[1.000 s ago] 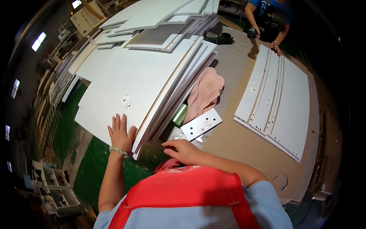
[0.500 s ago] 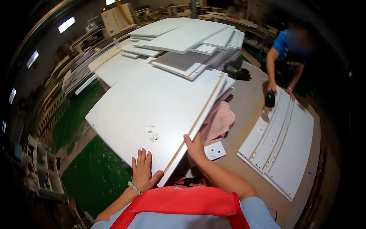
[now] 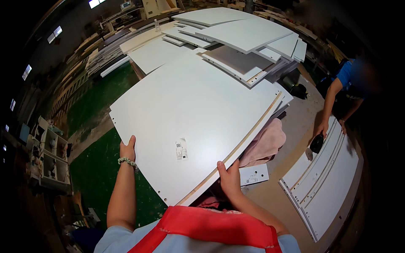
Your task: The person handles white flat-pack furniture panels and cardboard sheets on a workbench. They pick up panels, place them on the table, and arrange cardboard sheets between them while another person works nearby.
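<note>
A large white board (image 3: pixel 177 109) with a printed paper label (image 3: pixel 181 149) lies in front of me, and both hands are on its edges. At its left edge my left hand (image 3: pixel 128 148) grips the rim, thumb on top and the other fingers hidden underneath. My right hand (image 3: pixel 230 179) is closed round the right edge, beside a brown groove, with the thumb above and the fingers mostly out of sight below. Small drilled holes show at the board's corners. Just right of my right hand lies a small white piece with holes (image 3: pixel 254 174), near a pink cloth (image 3: pixel 265 143).
More white boards (image 3: pixel 249 33) are stacked beyond. At the right, a co-worker in blue holds a dark hand tool (image 3: pixel 316 143) over grooved white panels (image 3: pixel 325 181) on a brown-topped table (image 3: pixel 274 206). Green floor (image 3: pixel 101 164) and a divided bin (image 3: pixel 55 158) are at the left.
My left hand has gone from lying flat on the board's near end to gripping its left edge. My right hand stays on the right edge. The whole view has shifted.
</note>
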The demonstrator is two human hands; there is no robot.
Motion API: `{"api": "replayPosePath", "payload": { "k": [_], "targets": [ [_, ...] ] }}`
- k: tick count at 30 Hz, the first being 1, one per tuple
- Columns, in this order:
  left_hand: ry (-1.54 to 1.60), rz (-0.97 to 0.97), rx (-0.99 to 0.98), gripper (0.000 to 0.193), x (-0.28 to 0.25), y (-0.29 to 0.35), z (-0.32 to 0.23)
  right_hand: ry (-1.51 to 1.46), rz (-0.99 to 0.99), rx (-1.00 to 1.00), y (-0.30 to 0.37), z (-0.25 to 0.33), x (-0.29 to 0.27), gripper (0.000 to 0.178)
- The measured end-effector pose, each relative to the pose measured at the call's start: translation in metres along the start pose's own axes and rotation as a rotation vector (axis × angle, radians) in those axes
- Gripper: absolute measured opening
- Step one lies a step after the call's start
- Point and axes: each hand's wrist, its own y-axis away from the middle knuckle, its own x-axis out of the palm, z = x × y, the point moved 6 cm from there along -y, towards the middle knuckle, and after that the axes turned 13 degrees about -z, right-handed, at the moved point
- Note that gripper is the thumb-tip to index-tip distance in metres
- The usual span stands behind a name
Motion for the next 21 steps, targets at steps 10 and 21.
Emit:
{"api": "replayPosePath", "payload": {
  "k": [10, 21],
  "targets": [
    [-0.453, -0.036, 0.088, 0.085, 0.018, 0.01, -0.026, 0.061, -0.026, -0.018, -0.05, -0.017, 0.007, 0.054],
    [-0.254, 0.02, -0.013, 0.055, -0.066, 0.076, 0.003, -0.094, -0.004, 0.208, 0.071, -0.017, -0.024, 0.039]
  ]
}}
